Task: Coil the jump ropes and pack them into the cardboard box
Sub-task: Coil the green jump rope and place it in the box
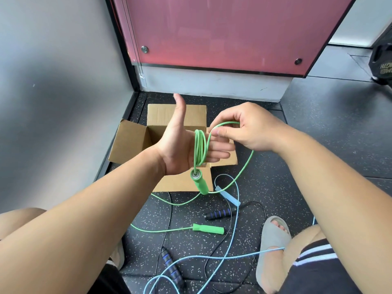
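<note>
**Fingers** (224, 132) of the right hand (252, 128) — clamped in a pinch on a strand of the green jump rope (200, 147), just right of the frame's centre; the strand is led toward the coil.

**Fingers** (220, 154) of the left hand (178, 145) — held straight and together, thumb raised. Several turns of the green cord are wound round them; the cord is carried, not gripped.

**Green handle** (200, 184) — hung from the coil's end, just below the left palm.

**Loose green length** — trailed from the pinch down to the floor (318, 145) at lower centre, ending in the second green handle (209, 228), which lies flat there.

**Cardboard box** (135, 143) — set on the floor at centre, behind and under the hands, flaps open. Its inside is largely hidden by the hands; no rope can be seen in it.

**Light blue jump rope** (228, 197) and **black jump rope** (218, 213) — lying uncoiled across the lower centre of the frame, crossed over one another and over the green cord.

**Progress, as judged** — early. One rope is partly coiled, with a fair length yet to be wound; two ropes appear untouched; nothing is seen to be packed.
</note>
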